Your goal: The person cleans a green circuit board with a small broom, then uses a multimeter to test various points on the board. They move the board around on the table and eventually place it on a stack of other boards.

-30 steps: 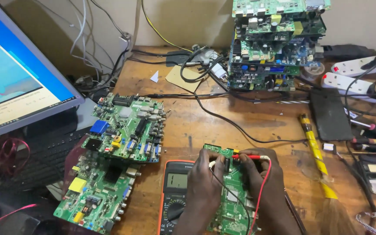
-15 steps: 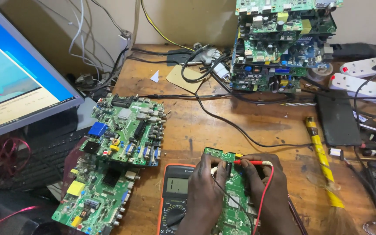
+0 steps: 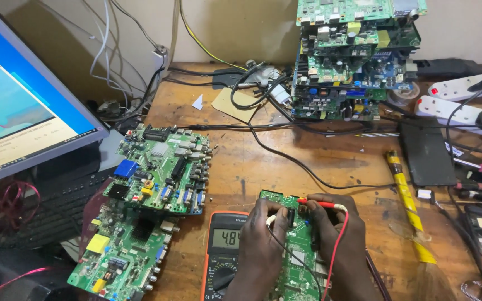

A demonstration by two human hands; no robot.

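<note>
Resting on a green circuit board (image 3: 294, 262), the left hand (image 3: 260, 245) pinches a black probe (image 3: 290, 217). The right hand (image 3: 338, 234) pinches a red probe (image 3: 322, 204). An orange meter (image 3: 221, 251) lies just left of the board.

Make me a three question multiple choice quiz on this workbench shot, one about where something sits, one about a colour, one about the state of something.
1. Where is the multimeter?
A. Just left of the left hand
B. On top of the board stack
C. Behind the monitor

2. What colour is the probe lead by the right hand?
A. Blue
B. Red
C. White

3. What state is the multimeter's display in?
A. Blank
B. Cracked
C. Lit with a reading

Answers: 1 A, its orange case lies on the wooden table beside that hand. 2 B, a red wire curves down over the small circuit board. 3 C, digits show on its screen.
</note>
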